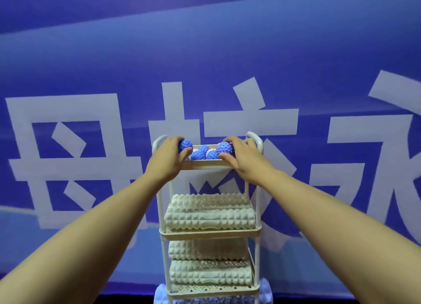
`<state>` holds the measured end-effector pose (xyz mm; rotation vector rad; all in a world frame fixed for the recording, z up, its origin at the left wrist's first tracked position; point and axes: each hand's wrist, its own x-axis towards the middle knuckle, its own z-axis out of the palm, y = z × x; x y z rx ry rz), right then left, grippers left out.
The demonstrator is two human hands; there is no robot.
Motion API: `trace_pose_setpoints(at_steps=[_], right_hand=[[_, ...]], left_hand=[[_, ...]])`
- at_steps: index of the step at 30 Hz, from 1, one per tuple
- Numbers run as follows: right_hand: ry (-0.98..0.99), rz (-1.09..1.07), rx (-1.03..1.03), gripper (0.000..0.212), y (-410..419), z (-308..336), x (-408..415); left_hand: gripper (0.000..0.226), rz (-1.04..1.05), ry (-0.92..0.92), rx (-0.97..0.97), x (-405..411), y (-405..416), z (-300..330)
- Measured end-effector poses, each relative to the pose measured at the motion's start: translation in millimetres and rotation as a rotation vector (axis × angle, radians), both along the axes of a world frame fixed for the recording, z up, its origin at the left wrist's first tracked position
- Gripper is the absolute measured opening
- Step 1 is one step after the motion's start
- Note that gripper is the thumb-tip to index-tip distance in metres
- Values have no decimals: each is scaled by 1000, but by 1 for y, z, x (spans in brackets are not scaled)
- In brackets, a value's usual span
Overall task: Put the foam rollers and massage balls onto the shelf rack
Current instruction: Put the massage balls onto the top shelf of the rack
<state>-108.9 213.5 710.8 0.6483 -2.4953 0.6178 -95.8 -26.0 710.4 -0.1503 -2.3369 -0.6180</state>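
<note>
- The fingers [182, 154] of the left hand [167, 161] curl round a blue spiked massage ball [185, 145], thumb below and the rest over the top, holding it just above the left end of the top tray [200, 164].
- The right hand [241, 156] grasps a second spiked ball [225, 148] the same way, at the tray's right end; both grips look set for lowering the balls in rather than dropping them.
- Between the two hands, three more blue balls [201, 153] already lie in the tray, touching one another, with something pale and pinkish among them that is too small to identify.
- The tray's raised rim probably explains the choice of tier: round things would roll off a flat shelf.
- Directly below the fingers, cream ridged foam rollers [208, 217] lie lengthwise on the middle tier of the white shelf rack [257, 203], and more rollers [210, 273] fill the tier under that.
- Well below the hands, at the rack's foot, bluish ridged shapes [265, 287] sit outside the rack; they may be rollers still to be shelved.
- Behind everything hangs a blue banner [205, 53] with large white characters.
- Judged from this, the task is nearly finished, with these two balls about to be released.
</note>
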Motion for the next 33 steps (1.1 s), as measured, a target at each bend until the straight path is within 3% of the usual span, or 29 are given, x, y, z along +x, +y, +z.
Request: trace_pose_setpoints(at_steps=[7, 15, 21, 28, 33], right_hand=[[-76, 84, 86, 50, -39, 8, -35], [-94, 21, 178, 53, -47, 16, -46], [-103, 29, 163, 53, -45, 19, -49], [-112, 47, 281, 52, -45, 27, -51], [-85, 12, 266, 52, -51, 23, -57]], left_hand=[[42, 50, -167, 36, -37, -26, -15], [31, -141, -70, -65, -31, -13, -10], [35, -198, -140, -134, -29, 0, -10], [54, -45, -157, -274, -41, -8, -19], [43, 7, -172, -280, -41, -2, -18]])
